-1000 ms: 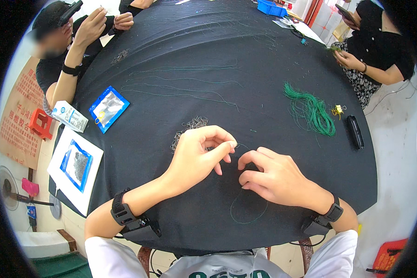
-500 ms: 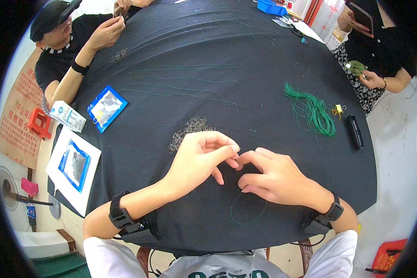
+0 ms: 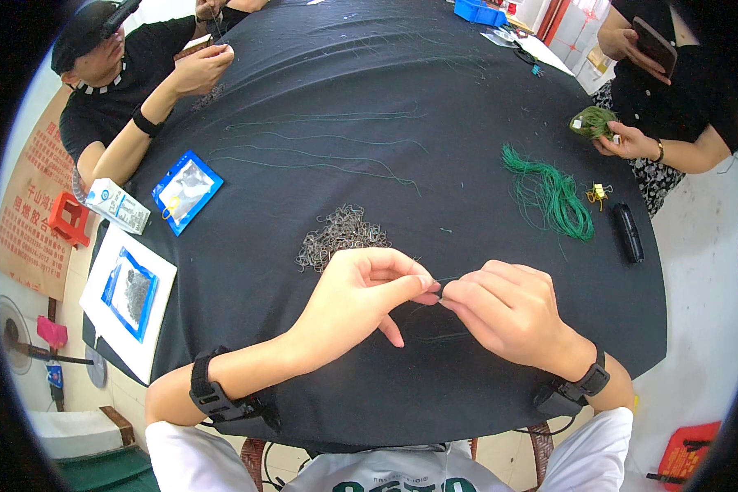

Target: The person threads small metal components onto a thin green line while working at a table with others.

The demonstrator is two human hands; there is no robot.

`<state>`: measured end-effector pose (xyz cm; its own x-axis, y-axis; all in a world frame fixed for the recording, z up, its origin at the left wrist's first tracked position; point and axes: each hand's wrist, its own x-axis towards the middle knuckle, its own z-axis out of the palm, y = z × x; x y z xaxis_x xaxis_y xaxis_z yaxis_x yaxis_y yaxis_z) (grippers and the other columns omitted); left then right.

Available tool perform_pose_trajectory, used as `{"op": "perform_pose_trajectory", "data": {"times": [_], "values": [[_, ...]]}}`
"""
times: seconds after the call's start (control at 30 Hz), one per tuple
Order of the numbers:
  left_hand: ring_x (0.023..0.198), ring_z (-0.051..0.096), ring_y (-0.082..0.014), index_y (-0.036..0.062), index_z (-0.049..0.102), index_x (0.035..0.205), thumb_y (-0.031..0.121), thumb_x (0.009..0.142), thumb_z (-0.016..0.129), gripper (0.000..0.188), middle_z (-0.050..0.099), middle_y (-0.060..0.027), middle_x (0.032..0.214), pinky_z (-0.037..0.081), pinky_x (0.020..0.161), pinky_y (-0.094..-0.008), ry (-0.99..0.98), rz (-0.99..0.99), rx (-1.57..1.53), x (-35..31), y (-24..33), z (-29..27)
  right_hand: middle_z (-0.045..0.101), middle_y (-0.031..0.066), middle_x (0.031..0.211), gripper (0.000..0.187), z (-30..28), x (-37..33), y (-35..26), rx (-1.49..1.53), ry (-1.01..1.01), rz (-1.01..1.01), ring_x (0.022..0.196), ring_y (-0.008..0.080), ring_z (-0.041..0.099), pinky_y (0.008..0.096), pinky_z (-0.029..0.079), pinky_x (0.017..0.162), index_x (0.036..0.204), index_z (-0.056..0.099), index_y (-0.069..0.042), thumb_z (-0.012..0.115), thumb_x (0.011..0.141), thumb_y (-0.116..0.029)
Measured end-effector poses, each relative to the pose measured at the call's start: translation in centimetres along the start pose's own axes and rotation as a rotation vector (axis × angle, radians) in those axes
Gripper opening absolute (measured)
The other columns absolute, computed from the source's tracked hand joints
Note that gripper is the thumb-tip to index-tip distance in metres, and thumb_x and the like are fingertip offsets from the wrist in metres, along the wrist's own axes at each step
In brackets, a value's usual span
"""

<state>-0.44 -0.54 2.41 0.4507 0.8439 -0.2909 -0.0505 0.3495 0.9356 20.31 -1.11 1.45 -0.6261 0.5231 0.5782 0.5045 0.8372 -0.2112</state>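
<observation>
Wears white sleeves (image 3: 180, 459), ending well short of the wrists. Shows pale grey shirt front (image 3: 361, 464) with dark green lettering, cut off below. Carries wide black straps (image 3: 211, 394) with squarish fastenings, one per forearm. Bears dark, blocky modules (image 3: 554, 399) beneath straps; thin black cable (image 3: 541, 431) near right-hand module.

A fine thread (image 3: 448, 280) bars the narrow gap between the left hand (image 3: 357, 297) and the right hand (image 3: 512, 316). Just beyond the left hand, the heap of small metal pieces (image 3: 344, 230) blocks the way; to its right, bare desk (image 3: 476, 209) leaves passage up to the green bundle (image 3: 558, 198), with the black case (image 3: 628, 234) farther right
</observation>
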Motion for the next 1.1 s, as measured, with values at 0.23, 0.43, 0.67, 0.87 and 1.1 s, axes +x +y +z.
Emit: {"op": "perform_pose_trajectory", "data": {"times": [0.23,0.43,0.67,0.87,1.1], "values": [[0.087,0.067,-0.0172,-0.0024,0.063,0.096,0.012,0.090,0.059,0.016,0.067,-0.0110,0.091,0.056,0.057,-0.0266,-0.022,-0.034,-0.077,-0.16,-0.28,0.20,0.061,0.0037,0.078,0.018,0.27,-0.03,-0.23,-0.108,0.028,-0.033,0.063,0.0163,0.059,0.0277,0.047,0.051,0.088,0.062,-0.003,0.065,0.072,-0.009],[0.068,0.058,-0.0091,-0.0044,0.064,0.096,0.013,0.089,0.060,0.019,0.066,-0.0089,0.088,0.048,0.061,-0.0214,-0.015,0.034,0.028,0.15,-0.64,-0.43,0.061,0.0042,0.078,0.021,0.48,-0.16,0.00,-0.025,0.058,0.043,0.063,0.0174,0.059,0.0289,0.048,0.052,0.091,0.063,-0.004,0.068,0.070,-0.006],[0.059,0.045,-0.0031,-0.0007,0.064,0.095,0.010,0.089,0.060,0.013,0.067,-0.0072,0.088,0.035,0.052,-0.0176,0.038,0.032,0.045,0.00,-0.48,0.07,0.061,0.0020,0.074,0.020,0.28,-0.32,0.18,-0.002,0.097,0.062,0.060,0.0169,0.058,0.0289,0.045,0.049,0.087,0.065,-0.007,0.071,0.068,-0.006],[0.057,0.040,-0.0010,0.0002,0.064,0.095,0.010,0.089,0.059,0.013,0.067,-0.0061,0.088,0.030,0.050,-0.0170,0.019,-0.013,0.034,-0.09,-0.13,0.31,0.063,0.0011,0.075,0.022,0.34,-0.51,0.38,-0.025,0.106,0.019,0.059,0.0155,0.057,0.0273,0.043,0.047,0.087,0.065,-0.008,0.072,0.066,-0.007],[0.055,0.039,-0.0007,0.0009,0.064,0.095,0.011,0.089,0.059,0.013,0.066,-0.0044,0.087,0.028,0.048,-0.0172,0.010,-0.018,0.022,-0.19,-0.16,0.32,0.063,0.0010,0.076,0.023,0.14,-0.37,0.20,-0.067,0.102,0.003,0.059,0.0147,0.057,0.0268,0.043,0.048,0.088,0.065,-0.008,0.072,0.066,-0.007]]}}
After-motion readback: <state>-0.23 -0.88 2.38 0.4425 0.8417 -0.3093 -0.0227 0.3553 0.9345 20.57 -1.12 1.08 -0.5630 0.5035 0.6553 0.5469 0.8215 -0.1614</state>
